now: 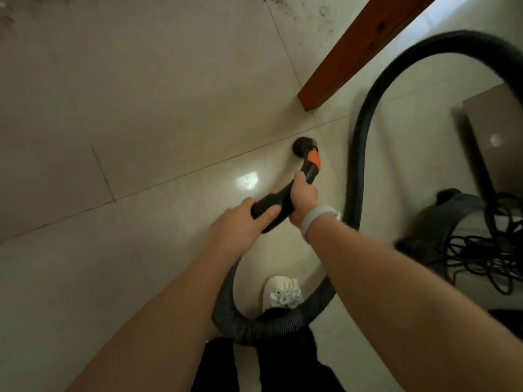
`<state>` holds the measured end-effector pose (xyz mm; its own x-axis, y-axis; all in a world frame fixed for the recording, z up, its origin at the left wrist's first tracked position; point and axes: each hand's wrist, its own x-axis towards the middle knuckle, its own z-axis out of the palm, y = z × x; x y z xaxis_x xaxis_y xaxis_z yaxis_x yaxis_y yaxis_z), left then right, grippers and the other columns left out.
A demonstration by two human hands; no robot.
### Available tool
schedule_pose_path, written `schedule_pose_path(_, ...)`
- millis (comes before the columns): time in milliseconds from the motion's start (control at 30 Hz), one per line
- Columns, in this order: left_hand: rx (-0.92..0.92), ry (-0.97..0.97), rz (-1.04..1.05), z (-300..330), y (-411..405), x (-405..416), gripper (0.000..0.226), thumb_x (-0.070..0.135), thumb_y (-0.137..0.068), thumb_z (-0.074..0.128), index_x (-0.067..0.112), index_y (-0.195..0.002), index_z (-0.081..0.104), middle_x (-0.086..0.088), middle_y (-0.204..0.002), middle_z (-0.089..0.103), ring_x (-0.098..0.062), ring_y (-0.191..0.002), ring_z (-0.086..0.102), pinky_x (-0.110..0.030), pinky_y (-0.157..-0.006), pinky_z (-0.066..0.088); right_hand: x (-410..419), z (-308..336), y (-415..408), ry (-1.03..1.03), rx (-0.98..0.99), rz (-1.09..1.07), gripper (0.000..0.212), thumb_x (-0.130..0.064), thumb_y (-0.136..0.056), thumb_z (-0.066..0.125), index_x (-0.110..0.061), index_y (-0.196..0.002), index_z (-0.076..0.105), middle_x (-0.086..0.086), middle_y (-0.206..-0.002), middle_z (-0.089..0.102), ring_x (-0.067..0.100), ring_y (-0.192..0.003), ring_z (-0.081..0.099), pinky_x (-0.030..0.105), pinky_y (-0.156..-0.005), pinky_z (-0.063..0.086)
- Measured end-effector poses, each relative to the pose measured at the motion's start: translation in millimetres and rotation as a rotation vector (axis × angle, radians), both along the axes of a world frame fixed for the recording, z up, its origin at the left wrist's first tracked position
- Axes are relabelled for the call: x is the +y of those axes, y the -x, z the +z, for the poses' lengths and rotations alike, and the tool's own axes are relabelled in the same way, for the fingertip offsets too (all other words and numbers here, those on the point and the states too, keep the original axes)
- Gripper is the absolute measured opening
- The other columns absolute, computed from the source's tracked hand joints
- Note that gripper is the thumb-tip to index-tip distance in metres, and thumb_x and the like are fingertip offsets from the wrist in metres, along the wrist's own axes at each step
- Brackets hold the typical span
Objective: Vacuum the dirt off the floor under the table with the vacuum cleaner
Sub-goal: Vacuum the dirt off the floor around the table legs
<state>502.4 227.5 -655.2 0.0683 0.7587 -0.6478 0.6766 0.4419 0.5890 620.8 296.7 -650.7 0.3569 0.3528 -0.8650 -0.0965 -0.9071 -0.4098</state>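
Both forearms fill the lower frame; my left hand (240, 219) and right hand (302, 199) wrap the vacuum wand (285, 199), round nozzle (305, 144) at centre on the floor (141, 108)
Risk as I judge it: hose (359, 165) looping round my shoe (280, 292) could snag, or the nozzle knock the wooden table leg (339, 66); dirt (300, 12) speckles the top edge, black wand with orange collar (314, 159)
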Motion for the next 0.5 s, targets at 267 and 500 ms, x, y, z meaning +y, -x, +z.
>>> schedule_pose_path(267,0.0,0.116,-0.175,4.3,-23.8,-45.7,0.042,0.068,-0.086,0.041,0.028,-0.096,0.049,0.005,-0.082,0.058,-0.015,-0.074,0.057,-0.027,-0.059,0.038,-75.8,-14.1,-42.7,0.078,-0.019,-0.241,0.033,-0.035,-0.097,0.043,-0.008,-0.116,0.045,0.008,-0.088,0.057,0.031,-0.094,0.063,0.041,-0.078,0.052)
schedule_pose_path(500,-0.026,0.075,0.225,11.0,-10.7,-36.6,0.042,0.062,-0.09,0.037,0.022,-0.102,0.048,0.002,-0.083,0.058,-0.019,-0.077,0.057,-0.032,-0.068,0.043,-12.2,-13.0,-7.4,0.011,0.136,0.164,0.044,-0.032,-0.096,0.046,-0.005,-0.131,0.041,0.014,-0.107,0.055,0.032,-0.1,0.059,0.042,-0.083,0.053)
